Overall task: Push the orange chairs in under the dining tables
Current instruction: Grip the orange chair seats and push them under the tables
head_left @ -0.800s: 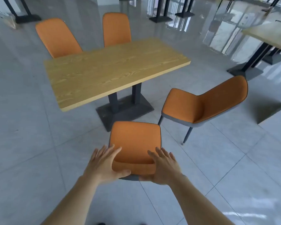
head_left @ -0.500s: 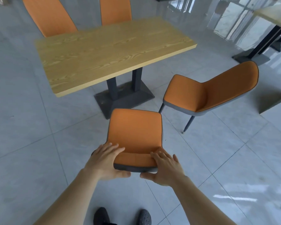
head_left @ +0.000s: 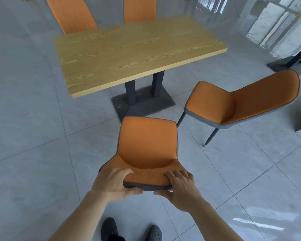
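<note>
An orange chair [head_left: 147, 145] with a grey shell stands right in front of me, its seat facing the wooden dining table [head_left: 137, 51]. My left hand [head_left: 114, 183] grips the left end of its backrest top, and my right hand [head_left: 180, 186] grips the right end, thumbs behind the grey edge. The seat's front edge stands short of the table's near edge, over the dark base [head_left: 142, 101]. A second orange chair [head_left: 241, 101] stands to the right, turned sideways and away from the table. Two more orange chairs [head_left: 71, 14] [head_left: 139, 9] are tucked in at the table's far side.
Grey tiled floor [head_left: 33, 136] lies all around. Another table's dark base [head_left: 285, 64] sits at the far right. My black shoes [head_left: 111, 230] are below the chair. Glass panels reflect light at the back right.
My hands went from hovering by the backrest to closing on its top edge. The view has come closer to the table and tipped down, and my shoes have come into sight.
</note>
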